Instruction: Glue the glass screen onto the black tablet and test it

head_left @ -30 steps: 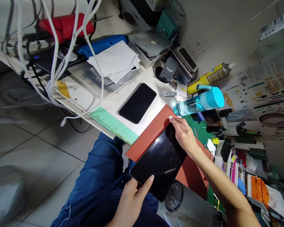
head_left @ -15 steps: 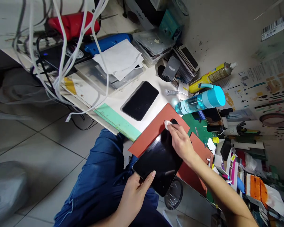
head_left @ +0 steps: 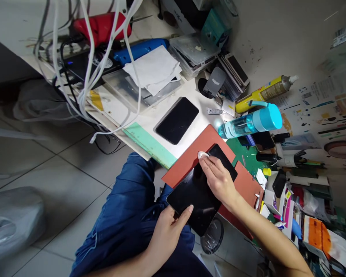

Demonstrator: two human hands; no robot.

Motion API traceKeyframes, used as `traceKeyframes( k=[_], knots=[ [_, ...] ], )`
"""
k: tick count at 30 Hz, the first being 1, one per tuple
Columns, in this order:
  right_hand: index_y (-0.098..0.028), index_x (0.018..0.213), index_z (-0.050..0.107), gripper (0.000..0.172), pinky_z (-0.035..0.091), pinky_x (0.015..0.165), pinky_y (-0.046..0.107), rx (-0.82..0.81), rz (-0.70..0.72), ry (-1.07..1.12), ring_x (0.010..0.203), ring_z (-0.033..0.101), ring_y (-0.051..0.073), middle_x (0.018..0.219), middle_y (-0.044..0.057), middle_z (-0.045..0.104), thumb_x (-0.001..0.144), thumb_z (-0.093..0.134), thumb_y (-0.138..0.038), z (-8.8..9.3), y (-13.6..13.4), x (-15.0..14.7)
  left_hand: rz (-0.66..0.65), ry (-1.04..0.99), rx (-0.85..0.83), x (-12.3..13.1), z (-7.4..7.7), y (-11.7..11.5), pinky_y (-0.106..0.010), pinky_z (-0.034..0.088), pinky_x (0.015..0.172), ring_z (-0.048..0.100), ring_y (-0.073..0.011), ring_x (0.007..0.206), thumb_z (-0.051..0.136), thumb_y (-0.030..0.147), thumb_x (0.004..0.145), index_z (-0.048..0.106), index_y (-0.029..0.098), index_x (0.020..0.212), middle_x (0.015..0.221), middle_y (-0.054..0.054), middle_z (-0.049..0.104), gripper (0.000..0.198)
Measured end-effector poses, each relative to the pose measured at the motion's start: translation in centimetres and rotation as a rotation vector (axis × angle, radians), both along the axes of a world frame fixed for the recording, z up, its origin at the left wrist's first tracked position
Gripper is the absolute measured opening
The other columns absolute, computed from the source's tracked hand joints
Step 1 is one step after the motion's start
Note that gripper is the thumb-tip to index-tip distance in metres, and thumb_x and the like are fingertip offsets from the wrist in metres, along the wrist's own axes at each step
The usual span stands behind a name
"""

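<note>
A black tablet with a glossy screen lies slanted, partly over a reddish-brown mat and partly past the table's front edge. My left hand grips its near edge, thumb on top of the screen and fingers hidden beneath. Pinched in the fingers of my right hand is a small white wipe, which rests on the screen near the tablet's far long edge. Beyond the mat, a black smartphone lies face up on the white table.
A blue water bottle and a yellow spray can stand right of the phone. White cables hang at the upper left, by a plastic tray with papers. Small boxes and tools crowd the right.
My right hand has slid the wipe leftward along the tablet, uncovering its far right corner. My left hand keeps its hold. The whole view has shifted slightly.
</note>
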State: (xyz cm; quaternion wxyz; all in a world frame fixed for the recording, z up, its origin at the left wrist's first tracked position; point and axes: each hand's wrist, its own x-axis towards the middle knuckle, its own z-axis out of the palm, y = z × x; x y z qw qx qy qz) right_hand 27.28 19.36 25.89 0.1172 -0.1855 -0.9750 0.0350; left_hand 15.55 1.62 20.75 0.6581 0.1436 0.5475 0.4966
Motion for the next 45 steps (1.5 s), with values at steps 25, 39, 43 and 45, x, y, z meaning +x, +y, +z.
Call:
traceKeyframes(
  k=[25,39,43,45],
  knots=[
    [-0.015,0.145,0.067,0.043,0.072,0.095,0.044,-0.299,0.209,0.162,0.118,0.076,0.027,0.123,0.013,0.082,0.104,0.059,-0.004,-1.1,-9.1,-0.5,0.047,-0.576,0.169,-2.3,-1.6,-1.4,-0.027,0.036,0.063,0.038,-0.0111,0.065,0.064,0.013,0.06,0.061,0.019,0.072,0.067,0.005,0.046,0.013],
    [-0.022,0.107,0.08,0.02,0.064,0.07,0.033,-0.401,-0.428,0.222,0.081,0.07,0.018,0.092,0.005,0.073,0.103,0.065,-0.009,0.0,-13.3,-3.1,0.153,-0.827,0.066,-2.7,-1.7,-1.8,-0.031,0.052,0.066,0.06,-0.0197,0.071,0.068,0.026,0.064,0.074,0.017,0.07,0.073,-0.005,0.066,0.013],
    [-0.022,0.1,0.079,0.019,0.062,0.072,0.034,-0.385,-0.481,0.278,0.082,0.068,0.019,0.09,0.005,0.074,0.102,0.067,-0.008,-0.3,-13.8,-4.1,0.175,-0.824,0.049,-2.7,-1.8,-2.0,-0.034,0.056,0.075,0.063,-0.0211,0.073,0.07,0.029,0.068,0.075,0.018,0.073,0.072,-0.004,0.068,0.013],
    [-0.022,0.098,0.078,0.019,0.061,0.073,0.034,-0.374,-0.495,0.295,0.083,0.066,0.02,0.089,0.005,0.073,0.101,0.067,-0.007,-0.3,-14.1,-4.2,0.174,-0.822,0.047,-2.8,-1.8,-2.0,-0.037,0.057,0.08,0.066,-0.0232,0.077,0.071,0.034,0.072,0.075,0.018,0.073,0.072,-0.004,0.069,0.016]
  ],
)
